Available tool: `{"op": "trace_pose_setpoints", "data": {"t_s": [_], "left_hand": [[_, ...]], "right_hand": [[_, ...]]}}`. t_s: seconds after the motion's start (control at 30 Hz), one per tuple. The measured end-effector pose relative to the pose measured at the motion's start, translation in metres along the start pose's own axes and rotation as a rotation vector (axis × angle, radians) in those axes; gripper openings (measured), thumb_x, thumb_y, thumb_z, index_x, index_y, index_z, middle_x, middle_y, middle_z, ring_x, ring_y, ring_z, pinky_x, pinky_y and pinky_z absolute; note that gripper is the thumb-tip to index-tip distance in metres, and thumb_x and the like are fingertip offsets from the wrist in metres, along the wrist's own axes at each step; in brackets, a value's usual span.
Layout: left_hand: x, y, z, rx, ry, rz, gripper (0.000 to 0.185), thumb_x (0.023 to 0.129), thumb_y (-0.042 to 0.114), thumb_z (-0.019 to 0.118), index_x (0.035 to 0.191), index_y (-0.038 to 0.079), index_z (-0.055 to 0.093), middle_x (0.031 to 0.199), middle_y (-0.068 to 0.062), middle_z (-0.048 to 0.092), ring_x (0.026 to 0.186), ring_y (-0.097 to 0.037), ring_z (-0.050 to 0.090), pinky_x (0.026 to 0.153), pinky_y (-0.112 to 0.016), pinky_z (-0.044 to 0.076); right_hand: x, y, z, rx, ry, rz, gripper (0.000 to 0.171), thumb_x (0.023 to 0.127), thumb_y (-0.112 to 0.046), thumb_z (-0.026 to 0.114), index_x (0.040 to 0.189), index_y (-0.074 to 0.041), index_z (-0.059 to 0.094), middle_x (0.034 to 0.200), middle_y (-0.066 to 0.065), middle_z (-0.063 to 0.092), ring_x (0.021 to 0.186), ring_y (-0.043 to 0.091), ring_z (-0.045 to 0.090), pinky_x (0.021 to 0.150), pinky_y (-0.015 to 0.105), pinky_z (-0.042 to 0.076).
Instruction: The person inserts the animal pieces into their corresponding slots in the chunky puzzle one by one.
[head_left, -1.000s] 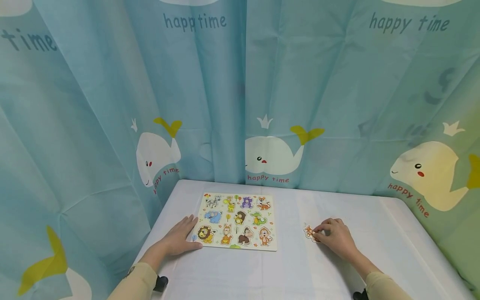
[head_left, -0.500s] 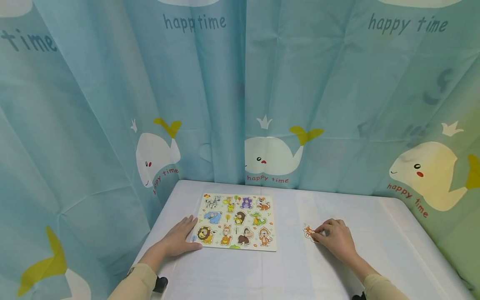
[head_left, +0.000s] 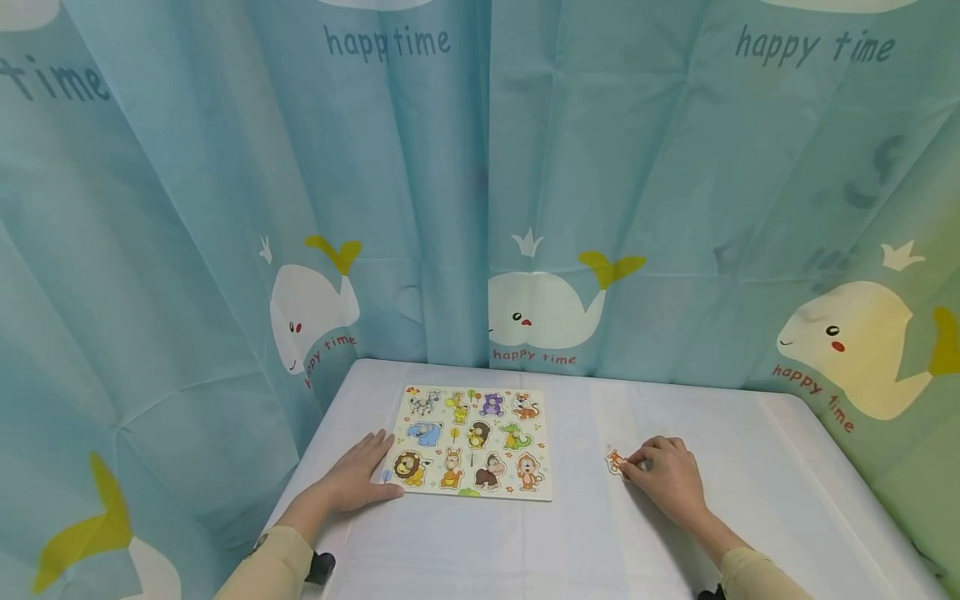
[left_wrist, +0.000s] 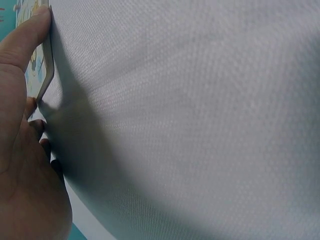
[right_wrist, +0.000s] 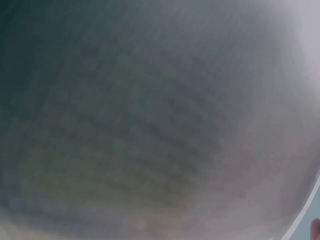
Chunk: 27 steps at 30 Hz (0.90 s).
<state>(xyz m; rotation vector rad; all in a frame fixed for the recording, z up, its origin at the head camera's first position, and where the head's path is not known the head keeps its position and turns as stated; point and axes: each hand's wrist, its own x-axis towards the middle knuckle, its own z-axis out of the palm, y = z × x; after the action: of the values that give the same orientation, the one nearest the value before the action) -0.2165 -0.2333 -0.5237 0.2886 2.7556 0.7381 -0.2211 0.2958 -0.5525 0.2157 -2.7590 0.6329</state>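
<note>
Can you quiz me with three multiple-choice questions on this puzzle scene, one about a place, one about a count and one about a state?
1. Where does the loose puzzle piece lie?
A. right of the puzzle board
B. on the board
C. left of the board

2. How many rows of animals does the board show?
A. two
B. three
C. five

3. How is the left hand?
A. curled into a fist
B. pinching a piece
C. flat, fingers straight, at the board's left edge

Answers:
1 A: the piece sits on the white table under the right hand, apart from the board.
2 B: three rows show.
3 C: straight fingers rest beside the board.
</note>
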Motion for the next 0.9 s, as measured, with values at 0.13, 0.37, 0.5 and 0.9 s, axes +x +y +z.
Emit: {"op": "trace_pose_setpoints", "data": {"t_s": [0.13,0.37,0.5,0.9], "left_hand": [[0.0,0.0,0.0,0.001,-0.001,-0.004,0.101,0.083,0.051,0.08,0.158,0.001,0.034,0.166,-0.023,0.024,0.152,-0.046,0.017,0.121,-0.065,0.018],[0.001,-0.001,0.001,0.011,-0.002,-0.009,0.101,0.083,0.052,0.08,0.158,0.001,0.034,0.166,-0.023,0.024,0.152,-0.045,0.017,0.121,-0.065,0.018],[0.002,-0.001,0.001,0.013,-0.004,-0.008,0.101,0.083,0.052,0.08,0.158,0.002,0.034,0.165,-0.023,0.024,0.152,-0.045,0.017,0.121,-0.065,0.018],[0.003,-0.002,0.001,0.026,-0.012,-0.024,0.103,0.083,0.054,0.079,0.159,0.003,0.033,0.166,-0.021,0.024,0.153,-0.044,0.017,0.121,-0.064,0.018]], "right_hand": [[0.002,0.001,-0.002,0.011,-0.003,-0.009,0.014,0.081,-0.023,0.088,0.076,-0.017,0.076,0.094,0.004,0.066,0.1,0.035,0.055,0.079,0.055,0.044],[0.014,0.007,-0.007,0.049,-0.034,-0.09,0.008,0.082,-0.016,0.086,0.081,-0.019,0.079,0.095,0.002,0.065,0.104,0.034,0.054,0.085,0.057,0.044],[0.02,0.01,-0.009,0.083,-0.087,-0.133,0.01,0.083,-0.015,0.086,0.083,-0.024,0.08,0.1,-0.001,0.065,0.106,0.03,0.053,0.087,0.054,0.046],[0.028,0.015,-0.008,0.046,-0.175,-0.262,0.013,0.08,-0.02,0.088,0.087,-0.03,0.082,0.102,-0.009,0.064,0.109,0.025,0.054,0.089,0.052,0.049]]}}
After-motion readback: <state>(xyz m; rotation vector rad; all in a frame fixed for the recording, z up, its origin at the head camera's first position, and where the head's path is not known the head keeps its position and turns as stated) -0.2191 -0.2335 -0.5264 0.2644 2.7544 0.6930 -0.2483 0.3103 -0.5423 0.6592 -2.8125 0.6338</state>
